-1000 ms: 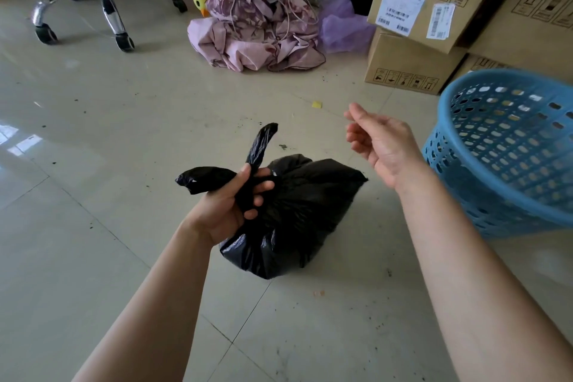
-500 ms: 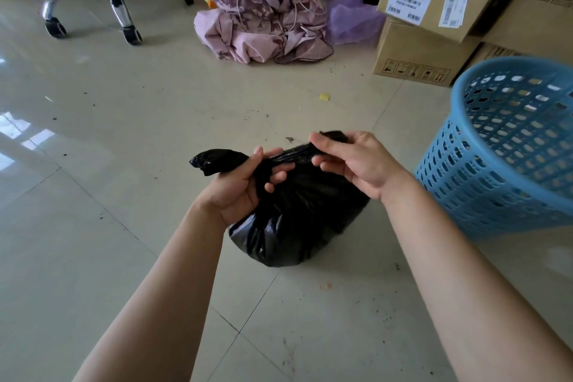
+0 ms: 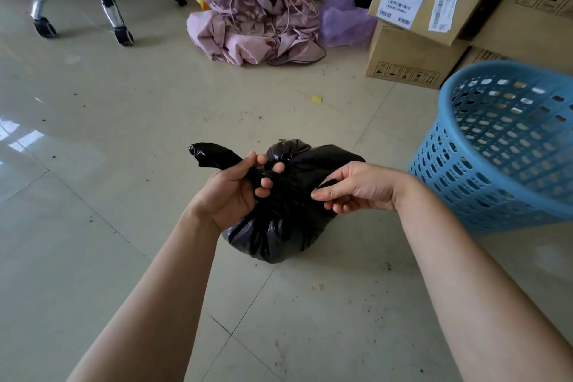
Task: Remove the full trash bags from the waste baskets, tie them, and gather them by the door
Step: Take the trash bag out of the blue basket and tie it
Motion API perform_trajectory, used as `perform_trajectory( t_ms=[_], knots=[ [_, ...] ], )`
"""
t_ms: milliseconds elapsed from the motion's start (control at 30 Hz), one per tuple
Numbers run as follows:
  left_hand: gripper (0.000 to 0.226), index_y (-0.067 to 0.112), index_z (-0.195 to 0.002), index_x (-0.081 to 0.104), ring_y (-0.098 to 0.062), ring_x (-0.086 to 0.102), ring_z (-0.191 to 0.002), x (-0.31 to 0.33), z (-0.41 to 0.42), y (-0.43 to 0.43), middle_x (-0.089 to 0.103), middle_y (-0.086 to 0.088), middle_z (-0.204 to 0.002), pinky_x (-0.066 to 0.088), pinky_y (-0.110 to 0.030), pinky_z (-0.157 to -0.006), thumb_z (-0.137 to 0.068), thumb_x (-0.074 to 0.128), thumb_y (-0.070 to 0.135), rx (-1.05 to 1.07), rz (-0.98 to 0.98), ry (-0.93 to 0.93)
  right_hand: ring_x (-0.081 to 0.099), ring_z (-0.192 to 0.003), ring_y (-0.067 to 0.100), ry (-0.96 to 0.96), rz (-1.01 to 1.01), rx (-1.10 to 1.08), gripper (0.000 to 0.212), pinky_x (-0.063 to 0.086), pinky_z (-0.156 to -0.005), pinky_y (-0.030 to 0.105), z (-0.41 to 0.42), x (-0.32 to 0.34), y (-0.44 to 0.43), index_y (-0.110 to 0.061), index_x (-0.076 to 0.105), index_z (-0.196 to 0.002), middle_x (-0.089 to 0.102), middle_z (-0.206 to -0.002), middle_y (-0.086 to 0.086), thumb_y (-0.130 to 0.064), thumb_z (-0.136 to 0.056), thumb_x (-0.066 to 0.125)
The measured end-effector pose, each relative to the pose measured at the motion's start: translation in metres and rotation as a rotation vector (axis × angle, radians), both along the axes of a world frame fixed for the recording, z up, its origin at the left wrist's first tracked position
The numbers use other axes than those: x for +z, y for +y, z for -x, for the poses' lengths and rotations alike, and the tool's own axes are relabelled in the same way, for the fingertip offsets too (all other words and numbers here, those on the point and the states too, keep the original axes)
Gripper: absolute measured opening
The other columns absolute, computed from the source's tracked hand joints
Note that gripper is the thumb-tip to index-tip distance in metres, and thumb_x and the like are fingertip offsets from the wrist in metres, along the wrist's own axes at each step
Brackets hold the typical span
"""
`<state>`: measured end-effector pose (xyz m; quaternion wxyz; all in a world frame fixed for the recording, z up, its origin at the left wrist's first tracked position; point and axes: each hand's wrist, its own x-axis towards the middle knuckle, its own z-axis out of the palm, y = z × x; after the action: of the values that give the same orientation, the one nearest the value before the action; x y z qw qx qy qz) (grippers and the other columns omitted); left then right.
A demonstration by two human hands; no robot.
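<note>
A full black trash bag (image 3: 279, 226) sits on the tiled floor in the middle of the view. My left hand (image 3: 235, 192) grips the bag's twisted neck, and one loose black tail sticks out to the left past my thumb. My right hand (image 3: 356, 189) pinches the other black tail at the bag's right side, with thumb and fingers closed on it. A blue perforated waste basket (image 3: 508, 146) stands to the right with no bag in it.
Stacked cardboard boxes (image 3: 412, 28) line the back right. A heap of pink clothes (image 3: 257, 18) with a yellow toy duck and purple fabric lies at the back. A chrome office-chair base (image 3: 102, 0) stands back left. Small crumbs dot the floor.
My right hand came in from the open air, took hold of a bag tail and drew it to the right side. The upright tail has folded down.
</note>
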<state>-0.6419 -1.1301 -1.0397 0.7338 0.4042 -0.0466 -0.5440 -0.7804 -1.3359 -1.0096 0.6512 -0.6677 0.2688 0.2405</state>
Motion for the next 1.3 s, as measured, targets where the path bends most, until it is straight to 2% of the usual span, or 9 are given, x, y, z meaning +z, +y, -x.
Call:
perform_trajectory(
  t_ms=[233,367,467,533,733,933,1133,1233,1300],
  knots=[
    [0.031,0.015,-0.078,0.049,-0.016,0.046,-0.058,0.011,-0.005,-0.005,0.056,-0.007,-0.08,0.042,-0.023,-0.054,-0.105,0.039,0.025,-0.142,-0.116,-0.172,0.059,-0.069,0.001,-0.093,0.425,0.136,0.026,0.043,-0.058,0.013,-0.006,0.012,0.001,-0.03,0.076,-0.102,0.07,-0.086,-0.011,-0.042,-0.079,0.081],
    [0.032,0.015,-0.075,0.048,-0.017,0.043,-0.057,0.016,-0.004,-0.006,0.053,-0.007,-0.076,0.04,-0.023,-0.054,-0.105,0.041,0.026,-0.228,-0.139,-0.246,0.054,-0.102,0.005,-0.336,0.658,-0.069,0.025,0.039,-0.085,0.021,-0.019,0.013,0.0,-0.033,0.069,-0.108,0.055,-0.11,-0.009,-0.019,-0.087,0.068],
    [0.03,0.014,-0.077,0.048,-0.018,0.043,-0.057,0.017,0.001,-0.008,0.053,-0.007,-0.074,0.04,-0.023,-0.054,-0.103,0.044,0.028,-0.301,-0.159,-0.301,0.051,-0.12,0.005,-0.405,0.534,0.035,0.048,0.036,-0.095,0.014,-0.031,0.007,0.015,-0.032,0.067,-0.121,0.056,-0.13,-0.007,-0.003,-0.085,0.057],
    [0.029,0.012,-0.079,0.05,-0.019,0.044,-0.057,0.018,0.002,-0.009,0.054,-0.009,-0.075,0.041,-0.023,-0.055,-0.102,0.045,0.027,-0.3,-0.177,-0.357,0.059,-0.116,0.006,-0.368,0.412,0.063,0.041,0.042,-0.1,0.017,-0.032,-0.004,0.02,-0.03,0.07,-0.118,0.067,-0.123,-0.007,-0.004,-0.09,0.055],
    [0.019,0.007,-0.089,0.057,-0.017,0.051,-0.065,0.011,-0.009,0.002,0.06,-0.01,-0.082,0.047,-0.023,-0.063,-0.102,0.05,0.019,-0.152,-0.189,-0.456,0.067,-0.102,0.03,-0.263,0.546,0.092,0.02,0.051,-0.094,0.041,-0.025,-0.019,0.012,-0.039,0.07,-0.092,0.074,-0.107,0.005,-0.024,-0.098,0.057],
    [0.017,0.016,-0.092,0.058,-0.019,0.056,-0.077,-0.007,-0.014,0.009,0.06,-0.009,-0.088,0.053,-0.026,-0.074,-0.089,0.068,0.002,-0.026,-0.21,-0.55,0.062,-0.082,0.009,-0.202,0.413,0.029,0.021,0.05,-0.071,0.022,-0.026,-0.017,0.015,-0.027,0.069,-0.095,0.069,-0.093,-0.003,-0.016,-0.099,0.051],
    [0.032,0.021,-0.089,0.058,-0.016,0.066,-0.073,-0.022,-0.013,0.003,0.071,-0.002,-0.088,0.055,-0.033,-0.069,-0.072,0.071,-0.002,0.324,-0.6,-1.138,0.062,-0.077,0.008,-0.198,0.396,0.015,0.021,0.049,-0.068,0.018,-0.028,-0.017,0.021,-0.024,0.07,-0.098,0.069,-0.088,-0.005,-0.016,-0.097,0.051],
    [0.028,0.013,-0.095,0.066,-0.001,0.066,-0.073,-0.023,-0.004,0.0,0.071,0.001,-0.092,0.053,-0.016,-0.071,-0.079,0.071,-0.008,0.383,-0.575,-1.045,0.061,-0.073,0.006,-0.194,0.428,0.062,0.02,0.047,-0.071,0.021,-0.029,-0.019,0.026,-0.028,0.07,-0.091,0.068,-0.083,-0.009,-0.018,-0.094,0.053],
    [0.021,0.015,-0.092,0.068,-0.011,0.068,-0.084,-0.028,0.001,-0.001,0.07,-0.003,-0.093,0.057,-0.026,-0.081,-0.083,0.073,-0.004,0.393,-0.451,-0.817,0.06,-0.074,0.006,-0.198,0.44,0.068,0.015,0.046,-0.071,0.021,-0.028,-0.021,0.027,-0.029,0.07,-0.09,0.068,-0.083,-0.01,-0.022,-0.093,0.057]
  ],
)
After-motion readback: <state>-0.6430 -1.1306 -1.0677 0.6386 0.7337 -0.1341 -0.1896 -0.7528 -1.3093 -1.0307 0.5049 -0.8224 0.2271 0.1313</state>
